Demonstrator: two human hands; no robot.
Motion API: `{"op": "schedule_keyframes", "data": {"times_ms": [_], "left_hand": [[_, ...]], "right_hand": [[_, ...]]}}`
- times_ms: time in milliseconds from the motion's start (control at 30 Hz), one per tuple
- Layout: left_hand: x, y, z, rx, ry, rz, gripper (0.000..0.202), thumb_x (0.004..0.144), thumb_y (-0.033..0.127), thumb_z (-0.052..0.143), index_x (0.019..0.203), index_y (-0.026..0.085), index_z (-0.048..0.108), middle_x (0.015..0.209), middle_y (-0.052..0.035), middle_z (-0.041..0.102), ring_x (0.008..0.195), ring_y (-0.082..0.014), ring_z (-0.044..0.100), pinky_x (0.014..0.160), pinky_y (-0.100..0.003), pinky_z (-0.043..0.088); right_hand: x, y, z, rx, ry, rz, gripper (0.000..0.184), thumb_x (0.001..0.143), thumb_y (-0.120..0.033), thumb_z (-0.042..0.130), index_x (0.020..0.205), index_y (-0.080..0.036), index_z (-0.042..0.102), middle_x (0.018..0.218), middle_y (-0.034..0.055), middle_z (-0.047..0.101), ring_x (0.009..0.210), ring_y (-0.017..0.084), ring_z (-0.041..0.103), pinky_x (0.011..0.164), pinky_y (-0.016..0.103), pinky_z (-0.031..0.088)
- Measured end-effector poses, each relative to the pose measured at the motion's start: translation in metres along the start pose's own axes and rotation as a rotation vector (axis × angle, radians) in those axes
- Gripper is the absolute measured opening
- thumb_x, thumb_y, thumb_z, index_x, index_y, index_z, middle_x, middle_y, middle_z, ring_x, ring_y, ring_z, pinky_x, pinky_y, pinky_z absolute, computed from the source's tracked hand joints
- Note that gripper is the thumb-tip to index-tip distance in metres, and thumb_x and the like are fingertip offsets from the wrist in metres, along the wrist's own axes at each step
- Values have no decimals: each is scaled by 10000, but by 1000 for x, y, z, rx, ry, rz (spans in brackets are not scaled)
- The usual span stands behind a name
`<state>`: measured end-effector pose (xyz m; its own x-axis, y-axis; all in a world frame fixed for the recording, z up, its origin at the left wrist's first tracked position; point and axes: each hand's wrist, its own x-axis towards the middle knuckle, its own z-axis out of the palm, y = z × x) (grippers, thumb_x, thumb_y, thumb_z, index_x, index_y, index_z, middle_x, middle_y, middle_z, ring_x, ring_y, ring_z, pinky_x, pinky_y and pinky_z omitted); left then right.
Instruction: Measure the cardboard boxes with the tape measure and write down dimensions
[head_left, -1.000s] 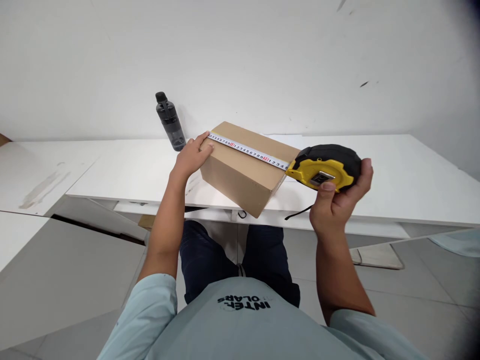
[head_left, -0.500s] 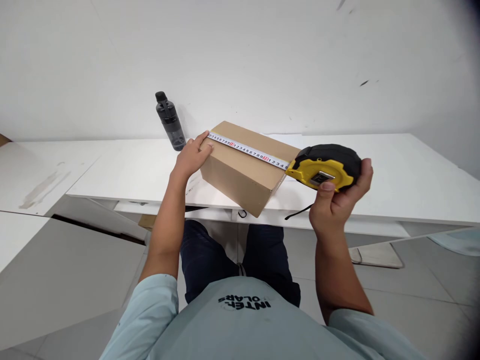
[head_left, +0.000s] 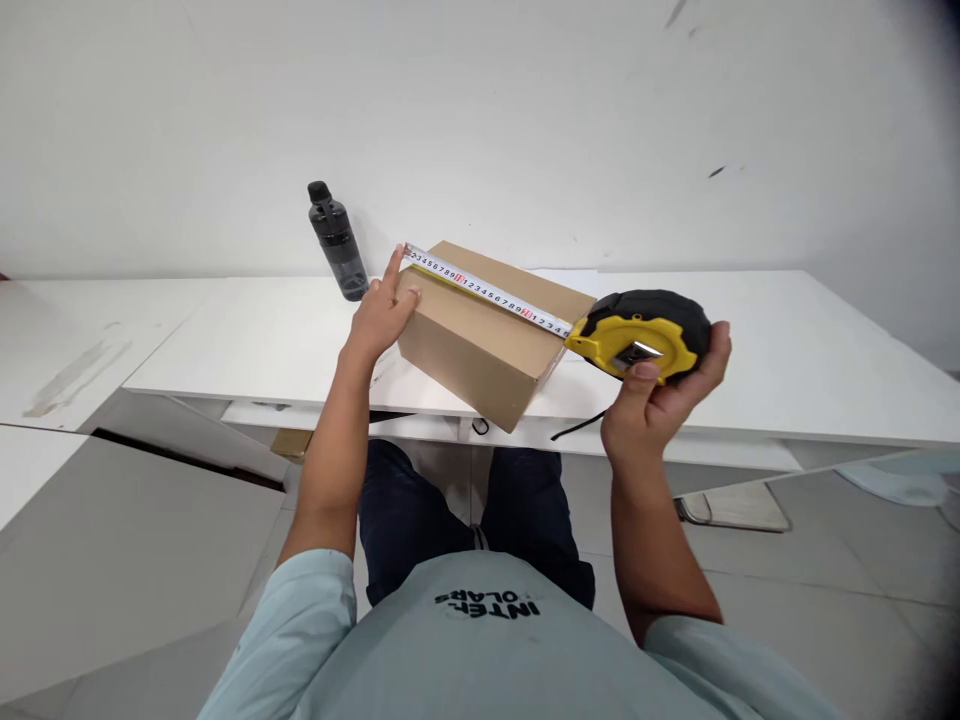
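A brown cardboard box [head_left: 469,345] sits at an angle on the white desk, its near corner out over the front edge. The white tape blade [head_left: 487,292] stretches lengthwise over its top, its end reaching past the left edge. My left hand [head_left: 381,318] is at the box's left side, index finger extended to the blade's end and thumb apart on the box top; its other fingers are partly hidden. At the right end, my right hand [head_left: 660,400] is closed around the black and yellow tape measure [head_left: 651,335], thumb on its front face, held in the air beside the box.
A dark translucent water bottle [head_left: 337,240] stands behind my left hand, near the wall. Under the desktop [head_left: 750,370] runs a shelf [head_left: 712,450] with a black cord [head_left: 577,426] hanging over its edge. A grey panel [head_left: 172,540] lies to the lower left.
The blade's end has moved left and upward beyond the box's edge, with my left index finger now straightened toward it. My right hand and the tape measure have shifted slightly left.
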<state>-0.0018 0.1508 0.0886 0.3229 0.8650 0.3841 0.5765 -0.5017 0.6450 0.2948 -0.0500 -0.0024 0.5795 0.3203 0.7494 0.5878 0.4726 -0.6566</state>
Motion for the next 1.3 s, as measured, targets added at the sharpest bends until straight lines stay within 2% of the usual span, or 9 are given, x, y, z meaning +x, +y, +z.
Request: {"op": "schedule_keyframes", "data": {"times_ms": [200, 367, 533, 733, 867, 967, 1033, 1133, 1300], "left_hand": [[-11, -13, -1, -94, 110, 17, 813, 998, 460, 645, 1714, 303, 293, 1555, -145, 557, 1482, -379, 503, 1250, -575, 357], [-65, -18, -5, -1, 256, -75, 698, 1014, 473, 572, 1656, 247, 416, 1538, -162, 571, 1459, -354, 523, 1239, -543, 400], [-128, -60, 18, 154, 407, -104, 837, 992, 533, 560, 1689, 155, 292, 1586, -221, 519, 1459, -357, 521, 1205, -521, 455], [-163, -110, 42, 345, 391, -232, 928, 985, 566, 552, 1646, -22, 270, 1644, -343, 417, 1557, -436, 400, 1289, -614, 305], [-173, -107, 53, 357, 356, -259, 844, 1026, 517, 516, 1680, 55, 251, 1690, -281, 405, 1573, -384, 407, 1328, -622, 211], [-179, -99, 64, 406, 303, -310, 718, 1048, 461, 489, 1657, 100, 366, 1696, -233, 428, 1605, -390, 356, 1327, -661, 173], [-181, -96, 69, 443, 272, -328, 656, 1054, 435, 476, 1617, 100, 459, 1703, -213, 428, 1628, -405, 300, 1310, -663, 236], [-183, -95, 73, 469, 290, -320, 636, 1052, 426, 479, 1588, 85, 513, 1701, -205, 436, 1631, -405, 289, 1275, -614, 353], [-182, -97, 73, 490, 325, -281, 635, 1044, 434, 485, 1565, 75, 542, 1659, -216, 493, 1607, -409, 336, 1256, -596, 398]], "right_hand": [[-8, -14, 7, 71, 51, 49, 760, 990, -591, 600, 1649, -315, 337, 1693, 115, 317, 1593, 313, 378, 1310, 571, 322], [-13, -27, 16, 270, 52, 295, 759, 973, -652, 587, 1630, -374, 330, 1654, 89, 418, 1510, 289, 509, 1232, 602, 438], [8, -41, 23, 365, 37, 412, 700, 920, -641, 682, 1533, -360, 495, 1546, 75, 536, 1408, 262, 599, 1132, 493, 559], [32, -43, 57, 413, -61, 507, 619, 943, -659, 622, 1479, -361, 538, 1446, 74, 603, 1283, 237, 668, 965, 443, 645], [33, -29, 95, 396, -133, 596, 660, 948, -667, 571, 1505, -325, 489, 1467, 110, 586, 1291, 256, 665, 941, 464, 653], [37, -17, 123, 313, -187, 590, 636, 940, -648, 569, 1463, -290, 524, 1496, 117, 581, 1348, 261, 630, 1086, 514, 584], [42, -14, 137, 237, -238, 555, 599, 932, -629, 583, 1402, -258, 575, 1466, 119, 616, 1355, 259, 622, 1175, 520, 513], [48, -14, 149, 177, -331, 546, 556, 921, -607, 599, 1322, -223, 620, 1377, 114, 682, 1291, 253, 653, 1172, 489, 498], [54, -8, 153, 9, -361, 539, 504, 930, -643, 536, 1179, -225, 669, 1273, 88, 709, 1260, 268, 613, 1154, 510, 458]]}}
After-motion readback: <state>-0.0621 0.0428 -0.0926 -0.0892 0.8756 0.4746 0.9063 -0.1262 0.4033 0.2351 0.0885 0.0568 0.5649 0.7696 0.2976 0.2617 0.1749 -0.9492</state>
